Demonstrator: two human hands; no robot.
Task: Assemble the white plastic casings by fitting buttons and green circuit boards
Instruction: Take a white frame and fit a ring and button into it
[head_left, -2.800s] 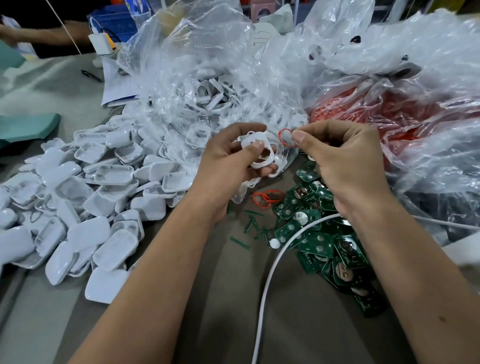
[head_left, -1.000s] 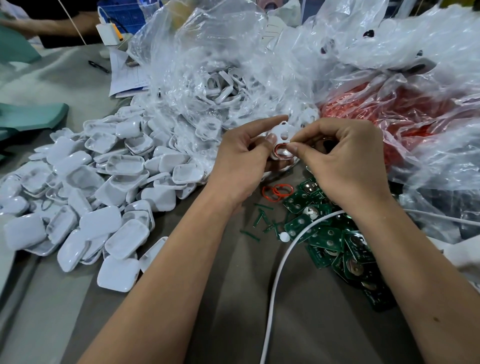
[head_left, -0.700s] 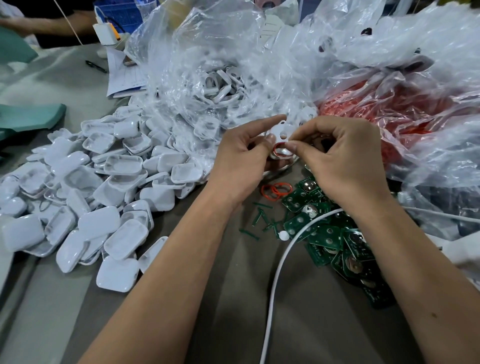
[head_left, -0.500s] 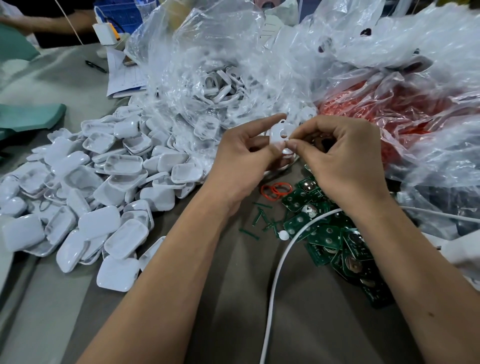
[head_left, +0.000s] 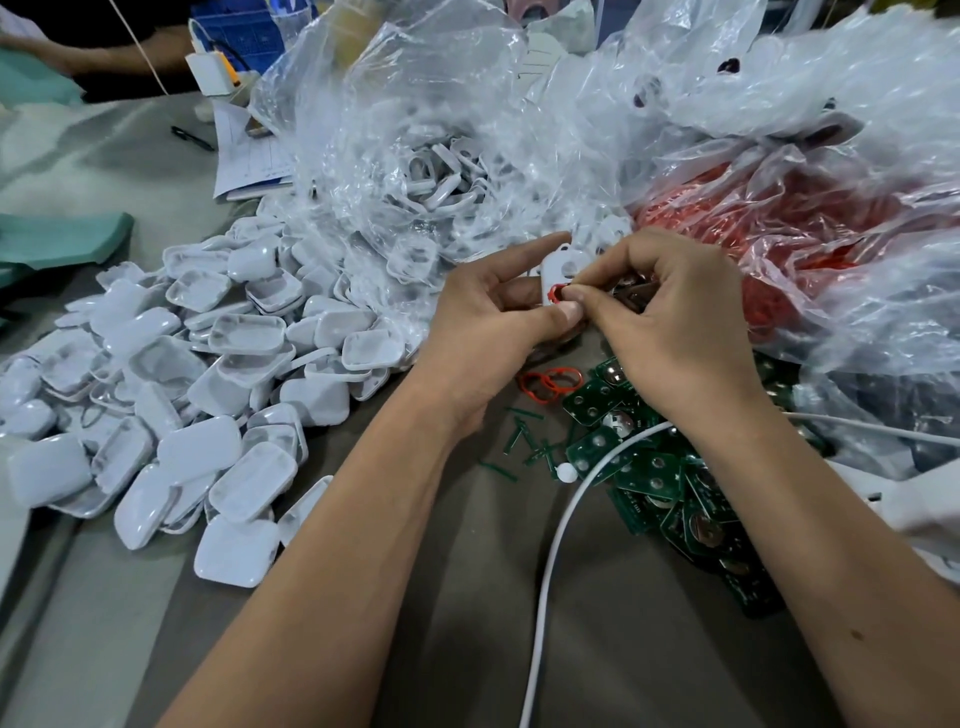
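White plastic fills most of the view, but only one casing (head_left: 563, 264) is being worked on, held up between both hands. The left hand (head_left: 483, 332) grips it from the side, thumb curled across its lower edge and forefinger stretched along its top. The right hand (head_left: 670, 322) pinches a small red ring (head_left: 557, 291) between thumb and forefinger, right at the casing's face and touching the left thumb tip. Whether the ring is seated or only being lined up is hidden by the fingertips.

By my judgement this piece is at an early step: a ring is going on, and no green board is on it as far as can be seen.

Just below the fingers lie two or three spare red rings (head_left: 550, 383), and beside them, under the right wrist, a heap of green circuit boards (head_left: 649, 478) waits. A small white button (head_left: 565, 473) sits near the boards, next to a white cable (head_left: 556, 561).

Well to the left of the left hand spreads a big pile of white shells (head_left: 171, 415); whether these are finished or only waiting cannot be told. Beyond the fingertips, clear bags (head_left: 431, 156) hold more white parts, and a bag of red rings (head_left: 779, 223) lies past the right knuckles. Plenty of stock suggests much work remains.
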